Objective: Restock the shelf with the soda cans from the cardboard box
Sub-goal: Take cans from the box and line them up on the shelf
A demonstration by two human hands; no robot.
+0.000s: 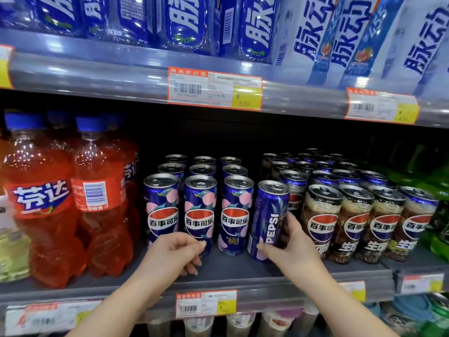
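My right hand [289,242] pinched the tilted blue can [268,220] at centre frame, its base on the shelf [230,271] beside the peach row [199,212]. My left hand [175,251] hung loosely curled, empty. I judged the leaning can might topple neighbours. I saw no cardboard box.

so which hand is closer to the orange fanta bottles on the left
Left. The left hand sits at the front-row peach cans, a short way right of the orange Fanta bottles. The right hand is farther right, gripping the tilted Pepsi can.
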